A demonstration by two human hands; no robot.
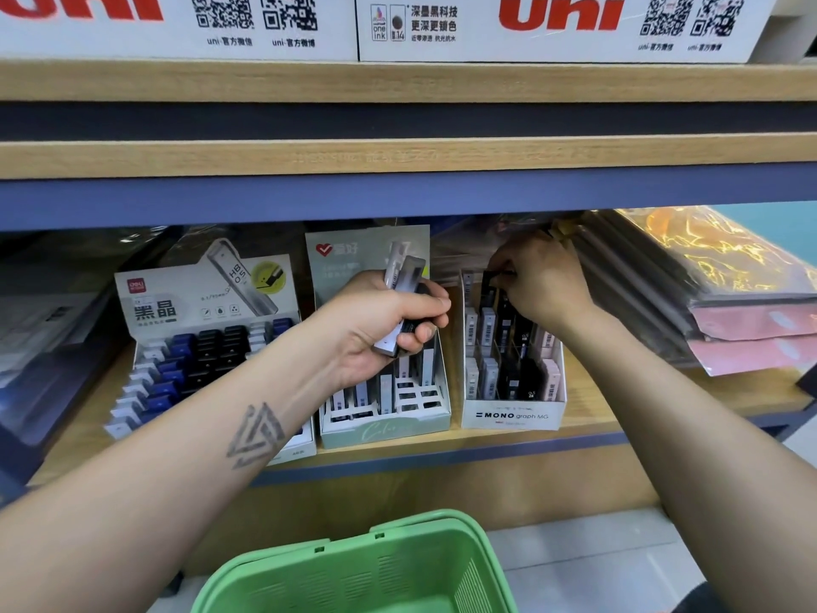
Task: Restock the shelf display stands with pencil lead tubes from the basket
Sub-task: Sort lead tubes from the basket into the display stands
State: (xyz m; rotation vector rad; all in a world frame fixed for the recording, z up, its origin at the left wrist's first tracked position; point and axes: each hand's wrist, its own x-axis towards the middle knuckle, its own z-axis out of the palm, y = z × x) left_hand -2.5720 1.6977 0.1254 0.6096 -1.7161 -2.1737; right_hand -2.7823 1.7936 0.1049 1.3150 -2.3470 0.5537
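My left hand is closed around a bundle of pencil lead tubes, grey and black, held in front of the pale green display stand. My right hand reaches into the back row of the white MONO graph MG stand and pinches a black lead tube at its top. That stand holds several black, white and pink tubes. At the bottom of the view sits the green plastic basket; its inside looks bare where visible.
A Deli stand with blue, black and white tubes sits left on the wooden shelf. Wrapped packs lie stacked at right. The upper shelf edge hangs low above the stands. Uni boxes stand on top.
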